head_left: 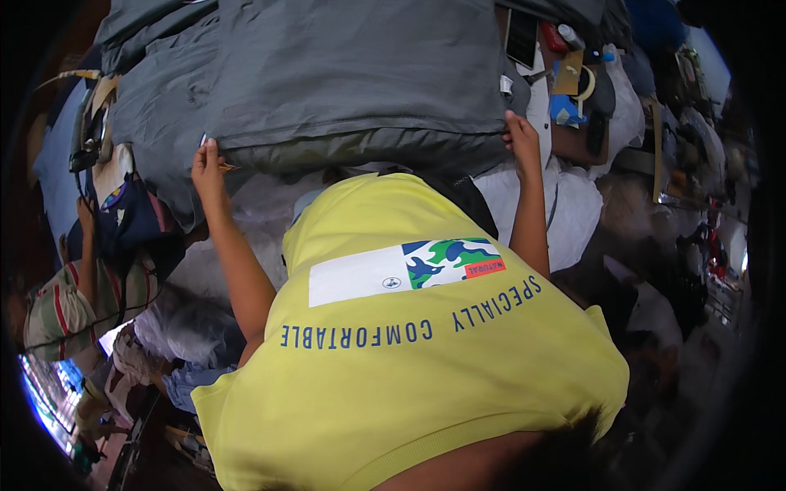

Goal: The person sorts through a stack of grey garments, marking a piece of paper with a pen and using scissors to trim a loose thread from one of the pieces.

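A large pile of grey cloth (344, 82) lies spread across the work surface in front of me, with a folded olive-grey edge toward my body. My left hand (209, 168) grips that near edge at its left corner, and a small orange-tipped object pokes out beside the fingers. My right hand (521, 137) pinches the same edge at its right corner. Both forearms reach up past my yellow printed shirt (409, 352), which hides the surface below the cloth.
A dark phone (521, 37), a red item (553, 37), a tape roll (586, 83) and blue scraps lie at the upper right. White plastic-wrapped bundles (573, 209) sit right of me. A person in a striped shirt (57, 311) is at the lower left, near clear bags (196, 331).
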Demonstrator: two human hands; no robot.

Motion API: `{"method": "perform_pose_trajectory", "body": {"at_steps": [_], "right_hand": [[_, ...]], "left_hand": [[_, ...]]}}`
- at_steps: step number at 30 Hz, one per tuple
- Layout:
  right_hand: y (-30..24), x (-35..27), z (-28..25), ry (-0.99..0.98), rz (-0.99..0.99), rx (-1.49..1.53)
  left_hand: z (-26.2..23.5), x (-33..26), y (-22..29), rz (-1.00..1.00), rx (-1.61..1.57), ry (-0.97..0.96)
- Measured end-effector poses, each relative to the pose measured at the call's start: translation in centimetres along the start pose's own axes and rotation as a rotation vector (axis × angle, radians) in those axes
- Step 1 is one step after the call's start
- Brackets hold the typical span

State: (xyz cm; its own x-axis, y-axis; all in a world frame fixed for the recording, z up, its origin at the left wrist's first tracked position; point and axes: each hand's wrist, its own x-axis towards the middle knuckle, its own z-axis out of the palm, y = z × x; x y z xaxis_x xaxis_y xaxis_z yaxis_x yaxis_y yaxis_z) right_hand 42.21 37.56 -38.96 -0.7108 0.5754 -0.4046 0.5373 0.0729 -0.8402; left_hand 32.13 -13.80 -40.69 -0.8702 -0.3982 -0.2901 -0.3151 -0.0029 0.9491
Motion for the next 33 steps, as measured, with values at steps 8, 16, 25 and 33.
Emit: {"method": "perform_pose_trajectory", "body": {"at_steps": [8, 16, 25, 33], "right_hand": [[0.9, 1.3, -0.8, -0.105, -0.015, 0.025], [1.7, 0.7, -2.2, -0.181, 0.025, 0.26], [2.9, -0.1, -1.0, -0.161, -0.447, -0.033], [2.8, 0.4, -0.6, -0.161, -0.303, 0.064]], "left_hand": [[-1.5, 2.7, -0.9, -0.088, -0.183, 0.02], [0.1, 1.6, -0.8, 0.162, -0.062, 0.106], [5.0, -4.4, 2.6, 1.023, 0.845, 0.005], [10.2, -8.0, 2.6, 1.085, 0.982, -0.438]]}}
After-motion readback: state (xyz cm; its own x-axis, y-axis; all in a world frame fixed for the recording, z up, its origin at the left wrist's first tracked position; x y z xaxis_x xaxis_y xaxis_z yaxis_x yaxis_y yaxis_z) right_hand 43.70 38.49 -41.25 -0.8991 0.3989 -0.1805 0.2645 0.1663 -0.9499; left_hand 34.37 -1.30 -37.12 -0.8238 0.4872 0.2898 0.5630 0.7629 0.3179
